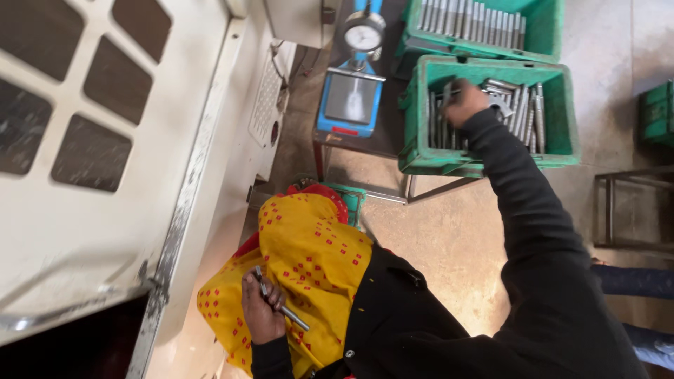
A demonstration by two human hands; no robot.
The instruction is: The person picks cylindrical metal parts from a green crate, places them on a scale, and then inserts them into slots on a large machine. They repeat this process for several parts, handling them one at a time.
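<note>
With the left hand [261,309] clamped on a metal rod [281,304] against the yellow cloth [309,260], the right hand [463,102], closed around rods [523,105] in the green crate [421,151], should lift one clear without snagging its neighbours.

Round white dial gauge face [364,36] at twelve o'clock, above a blue-framed grey panel [349,100], no packages or labels

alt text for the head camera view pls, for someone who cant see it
A person's right hand reaches into a green crate of metal rods, while the left hand holds one metal rod against yellow cloth. A dial gauge on a blue stand sits beside the crate.
</note>
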